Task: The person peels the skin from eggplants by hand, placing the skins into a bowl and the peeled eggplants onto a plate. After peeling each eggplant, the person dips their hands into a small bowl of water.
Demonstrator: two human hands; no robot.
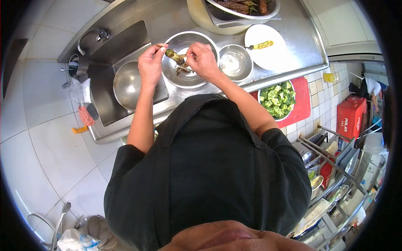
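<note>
Over a steel bowl (166,72), my two hands hold up a roasted eggplant (173,55), partly peeled. My left hand (150,67) is closed at its dark greenish end, with a thin brown strip showing at the fingertips. The fingers of my right hand (203,62) are pinched at the paler end; whether they grip flesh or loose skin is hard to see. Dark scraps of skin (184,69) lie in the bowl below. To the right, a peeled eggplant (263,44) with its stem rests on a white plate (268,59).
A smaller steel bowl (235,62) stands between bowl and plate. Charred eggplants (234,6) fill a basin at the back. Broccoli (277,99) sits on a red board (302,104) at right. Left is a sink (104,88) holding a metal bowl (127,85). Another person (372,90) is far right.
</note>
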